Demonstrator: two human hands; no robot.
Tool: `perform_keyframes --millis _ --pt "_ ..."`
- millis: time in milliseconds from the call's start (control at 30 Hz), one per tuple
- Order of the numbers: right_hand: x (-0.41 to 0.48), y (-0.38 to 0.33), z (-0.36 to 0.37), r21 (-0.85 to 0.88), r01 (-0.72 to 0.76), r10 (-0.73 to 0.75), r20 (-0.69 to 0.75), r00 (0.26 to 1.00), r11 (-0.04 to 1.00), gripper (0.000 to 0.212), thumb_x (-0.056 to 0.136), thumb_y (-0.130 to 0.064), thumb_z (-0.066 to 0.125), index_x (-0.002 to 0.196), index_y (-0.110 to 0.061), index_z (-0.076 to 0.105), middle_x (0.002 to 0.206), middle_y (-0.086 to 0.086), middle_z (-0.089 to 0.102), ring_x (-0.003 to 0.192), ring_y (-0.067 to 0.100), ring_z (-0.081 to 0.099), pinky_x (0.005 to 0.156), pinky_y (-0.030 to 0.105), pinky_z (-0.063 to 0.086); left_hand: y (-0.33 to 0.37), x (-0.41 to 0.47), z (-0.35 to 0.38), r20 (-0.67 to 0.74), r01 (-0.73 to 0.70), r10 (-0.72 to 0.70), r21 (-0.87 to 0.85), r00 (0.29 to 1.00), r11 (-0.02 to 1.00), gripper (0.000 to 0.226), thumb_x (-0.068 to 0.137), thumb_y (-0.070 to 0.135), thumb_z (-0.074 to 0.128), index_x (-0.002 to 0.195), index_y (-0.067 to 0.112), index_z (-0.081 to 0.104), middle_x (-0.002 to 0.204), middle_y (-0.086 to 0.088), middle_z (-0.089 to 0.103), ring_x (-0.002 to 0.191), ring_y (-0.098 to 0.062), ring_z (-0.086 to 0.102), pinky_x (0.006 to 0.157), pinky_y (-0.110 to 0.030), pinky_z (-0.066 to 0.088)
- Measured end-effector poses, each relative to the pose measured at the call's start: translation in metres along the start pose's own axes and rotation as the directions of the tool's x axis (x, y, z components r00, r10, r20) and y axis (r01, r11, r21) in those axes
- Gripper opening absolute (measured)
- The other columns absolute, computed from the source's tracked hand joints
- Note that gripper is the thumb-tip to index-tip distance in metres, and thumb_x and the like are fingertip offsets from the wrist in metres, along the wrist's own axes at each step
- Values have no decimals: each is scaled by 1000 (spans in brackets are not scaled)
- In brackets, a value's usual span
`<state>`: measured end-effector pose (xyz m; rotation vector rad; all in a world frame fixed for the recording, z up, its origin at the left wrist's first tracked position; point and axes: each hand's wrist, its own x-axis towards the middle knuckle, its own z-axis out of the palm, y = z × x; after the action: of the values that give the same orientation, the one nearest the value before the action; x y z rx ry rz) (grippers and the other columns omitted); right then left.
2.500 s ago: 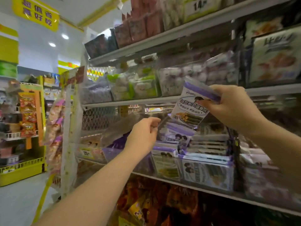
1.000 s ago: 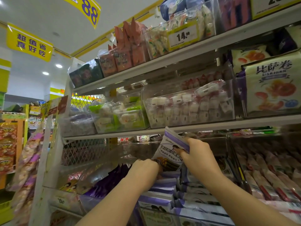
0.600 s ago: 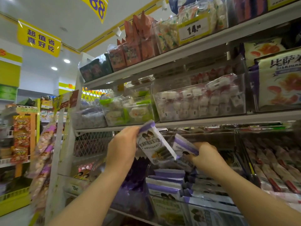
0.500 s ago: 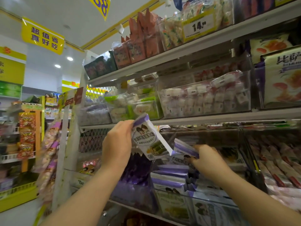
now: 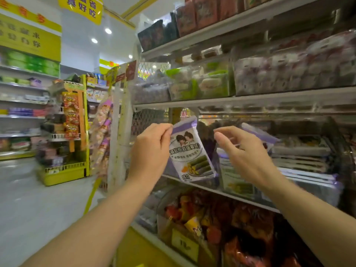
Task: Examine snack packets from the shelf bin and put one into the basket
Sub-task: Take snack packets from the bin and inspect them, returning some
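Observation:
My left hand (image 5: 152, 151) pinches the top left corner of a white and purple snack packet (image 5: 189, 151), which hangs upright in front of the shelf. The packet shows two cartoon heads and green seaweed rolls. My right hand (image 5: 244, 151) hovers just right of it with loosely curled fingers and holds nothing. Behind that hand, the clear shelf bin (image 5: 316, 191) holds several more of the same purple-topped packets (image 5: 300, 151). No basket is in view.
Above are clear bins of wrapped sweets (image 5: 289, 72) and green snacks (image 5: 202, 83). Below is a bin of red and orange packets (image 5: 221, 228). A hanging strip of snacks (image 5: 102, 132) marks the shelf end; the aisle floor (image 5: 28, 199) and a yellow rack (image 5: 65, 170) lie left.
My right hand has let go of the packet it held in the bin and drawn back out. My left hand keeps its packet, now lower and upright. The view has swung left.

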<state>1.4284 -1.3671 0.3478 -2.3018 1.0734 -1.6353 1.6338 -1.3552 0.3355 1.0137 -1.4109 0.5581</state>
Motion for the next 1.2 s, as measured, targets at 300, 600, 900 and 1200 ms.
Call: perform_keyframes --millis 300,600,900,1200 --pt "-60 -2 120 490 -348 158 388 908 799 19 93 -26 59 97 -15 74 84 4 77 78 17 73 67 28 59 -48 -88 -44 355 293 -269 -17 895 956 11 92 18 64 94 21 74 86 10 71 81 -5 64 73 -21 50" --pt "-98 20 207 597 -723 344 636 691 347 34 90 -17 59 106 12 64 101 30 69 87 35 67 81 42 56 -102 -156 -58 506 870 -708 -296 493 395 12 85 23 71 96 17 72 94 -7 76 87 -22 73 76 -37 57" --pt "-112 49 248 505 -832 429 715 552 229 44 99 -33 44 114 4 64 108 23 70 109 38 64 105 54 41 -126 -182 -37 520 913 -809 -404 275 50 6 87 12 68 89 7 70 80 -12 76 66 -19 72 58 -27 59" --pt "-119 71 230 372 -851 175 872 457 372 49 86 -49 55 122 -18 63 118 4 70 109 21 65 84 38 53 -128 -181 -29 498 824 -842 -554 209 -123 13 94 14 59 91 3 64 70 -12 73 56 -20 71 45 -28 54"
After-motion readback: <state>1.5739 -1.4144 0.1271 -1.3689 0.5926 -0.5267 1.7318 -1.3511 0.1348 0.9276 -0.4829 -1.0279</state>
